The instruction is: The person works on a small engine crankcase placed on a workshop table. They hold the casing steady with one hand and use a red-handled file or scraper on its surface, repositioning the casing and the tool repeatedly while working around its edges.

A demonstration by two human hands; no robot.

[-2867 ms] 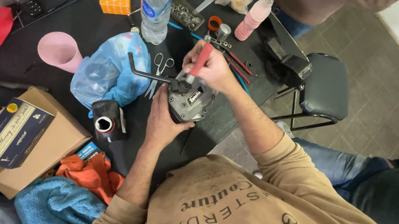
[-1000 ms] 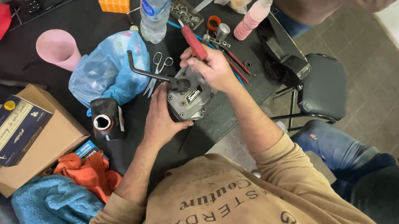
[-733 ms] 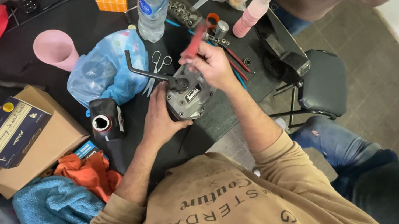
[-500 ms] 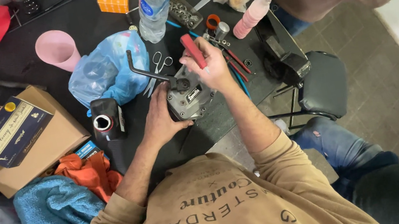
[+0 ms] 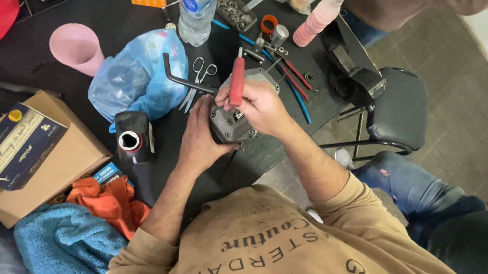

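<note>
On the black table (image 5: 44, 65), my left hand (image 5: 201, 139) steadies the grey metal housing (image 5: 234, 118) while my right hand (image 5: 261, 104) grips a red-handled screwdriver (image 5: 237, 81) planted on it, blue bag (image 5: 136, 76) just beside.

grey housing (image 5: 235, 122) half hidden, screwdriver (image 5: 237, 82) tip hidden

Dull grey metal housing (image 5: 234, 118), glossy red plastic tool handle (image 5: 237, 82), fluffy blue cloth towel (image 5: 66, 248), matt brown cardboard box (image 5: 56, 170).
</note>
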